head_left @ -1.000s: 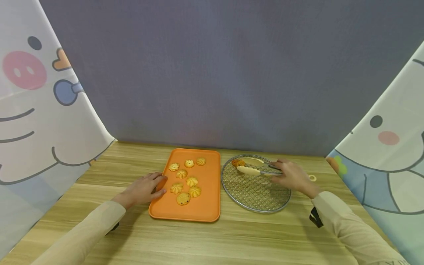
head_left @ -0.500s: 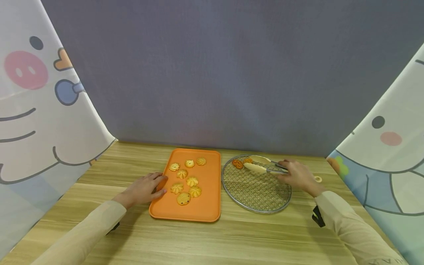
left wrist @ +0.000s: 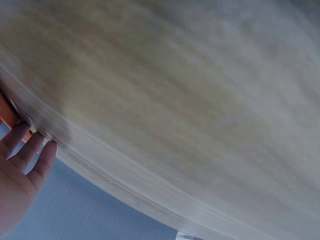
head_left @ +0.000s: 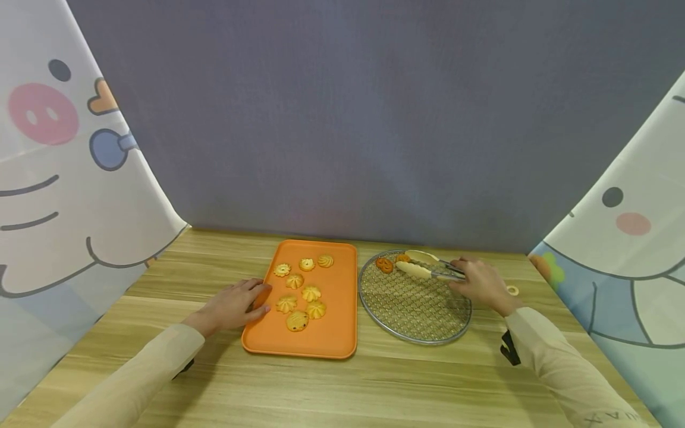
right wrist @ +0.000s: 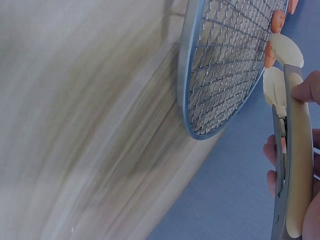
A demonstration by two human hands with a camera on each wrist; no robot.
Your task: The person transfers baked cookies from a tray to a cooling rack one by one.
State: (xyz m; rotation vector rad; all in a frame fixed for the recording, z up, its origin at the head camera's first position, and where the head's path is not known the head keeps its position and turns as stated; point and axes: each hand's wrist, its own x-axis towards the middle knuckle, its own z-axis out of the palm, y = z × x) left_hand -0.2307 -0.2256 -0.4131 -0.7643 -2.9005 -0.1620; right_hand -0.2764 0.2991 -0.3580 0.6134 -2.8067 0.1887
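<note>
Head view: the right hand (head_left: 480, 282) grips the tongs (head_left: 428, 270) over the far edge of the round wire rack (head_left: 414, 309), their cream tips spread beside two dark cookies (head_left: 384, 264) near the rack's far left rim. The left hand (head_left: 232, 306) rests flat, fingers relaxed, on the near left edge of the orange tray (head_left: 334, 321), which carries seven pale cookies (head_left: 310, 293).

Left wrist view: straight fingers (left wrist: 25, 152) lie on the blurred tabletop (left wrist: 175, 100) by the tray's corner.

Right wrist view: fingers (right wrist: 305, 90) curl round the tongs (right wrist: 292, 150), tips apart at the rack (right wrist: 220, 75) rim

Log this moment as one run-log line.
left hand: rests on orange tray | right hand: grips tongs over wire rack
</note>
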